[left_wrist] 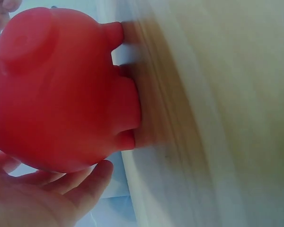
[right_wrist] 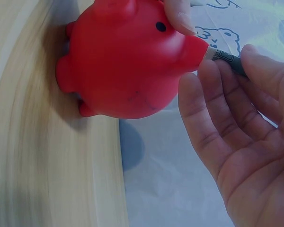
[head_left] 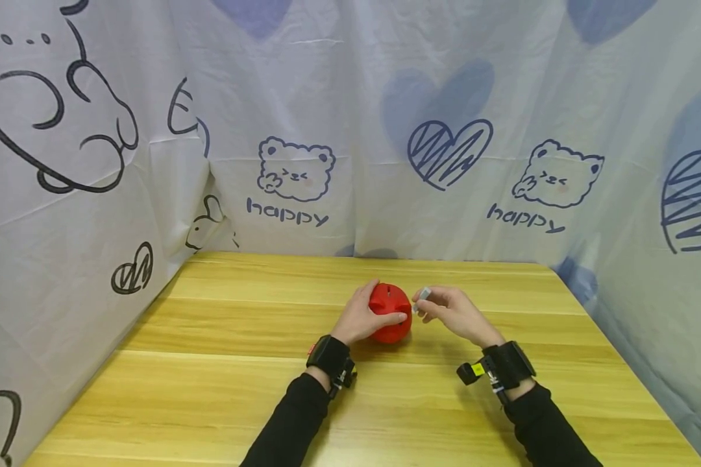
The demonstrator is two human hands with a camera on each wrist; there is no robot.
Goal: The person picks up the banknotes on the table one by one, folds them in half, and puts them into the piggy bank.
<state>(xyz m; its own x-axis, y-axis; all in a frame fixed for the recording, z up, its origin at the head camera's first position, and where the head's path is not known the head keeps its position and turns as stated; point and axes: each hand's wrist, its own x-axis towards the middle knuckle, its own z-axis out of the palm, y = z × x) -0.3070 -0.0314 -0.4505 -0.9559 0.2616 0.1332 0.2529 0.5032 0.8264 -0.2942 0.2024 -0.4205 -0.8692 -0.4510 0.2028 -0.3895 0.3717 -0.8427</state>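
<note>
A round red piggy bank [head_left: 393,333] stands on its short legs on the table, the slot on its top visible in the head view. My left hand [head_left: 360,316] grips it from the left, thumb across the near side and fingers round the far side. Between thumb and fingers, my right hand [head_left: 457,314] pinches a small folded banknote [right_wrist: 230,60], just right of the piggy bank. In the right wrist view the note's pale end appears beside an ear; whether they touch I cannot tell. The snout [left_wrist: 26,40] shows close up in the left wrist view.
The wooden table [head_left: 222,389] extends around both hands. Behind it and along both sides hangs a pale printed curtain [head_left: 374,207] that meets the table's far edge. Each wrist carries a black strap with a small camera.
</note>
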